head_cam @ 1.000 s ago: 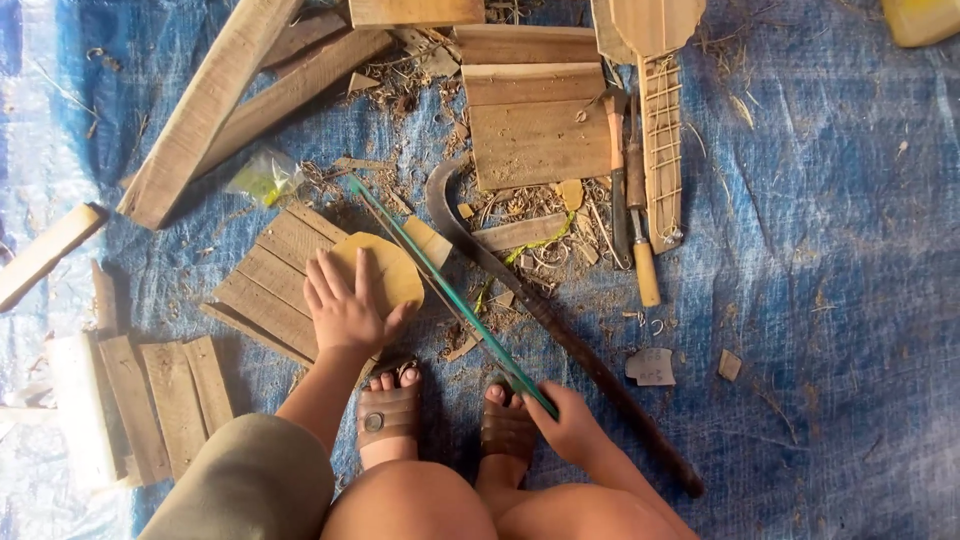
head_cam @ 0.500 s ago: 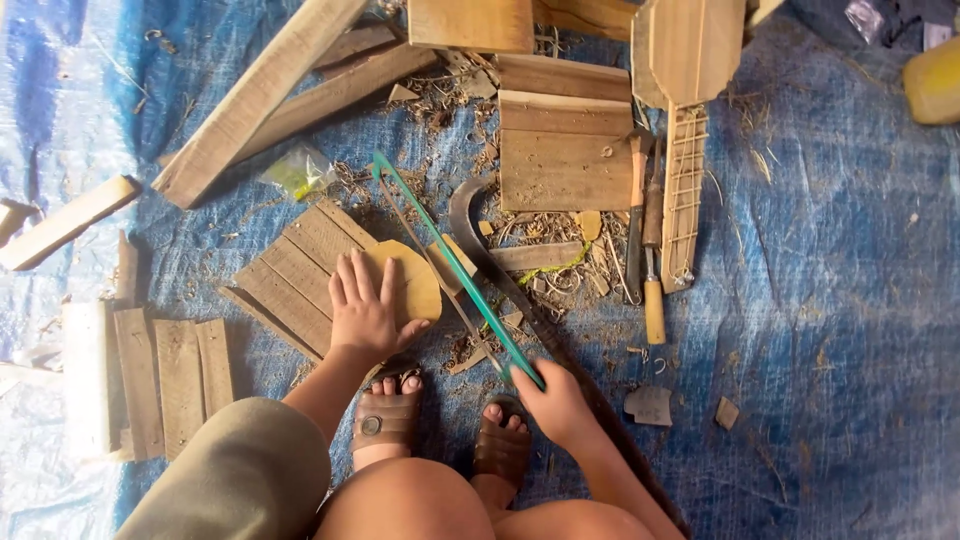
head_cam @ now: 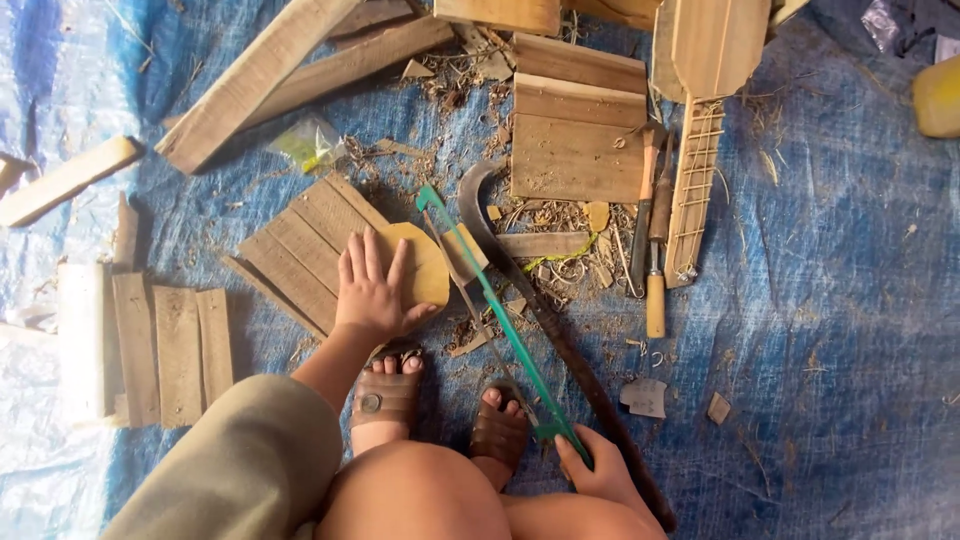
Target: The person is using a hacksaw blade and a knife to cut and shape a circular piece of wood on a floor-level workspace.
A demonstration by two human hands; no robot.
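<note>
- Blue tarp (head_cam: 850,300) littered with planks (head_cam: 575,130), shavings, offcuts: loose footing, likely slipping underfoot.
- Slatted panel (head_cam: 300,245) resting unclamped on the tarp: could shift under sawing.
- Green saw (head_cam: 490,300) pinched at its handle by the right hand (head_cam: 600,470), blade near sandalled toes (head_cam: 495,400): a jump risks a cut.
- Round wooden piece (head_cam: 425,265) on the panel, pinned by the left hand (head_cam: 375,290), fingers spread flat, close beside the blade.

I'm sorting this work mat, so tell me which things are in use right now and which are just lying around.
In use:
left hand pressing on the rounded wood piece
right hand gripping the green saw

Lying about:
curved knife
chisels
wood boards
long planks
paddle-shaped piece
</note>
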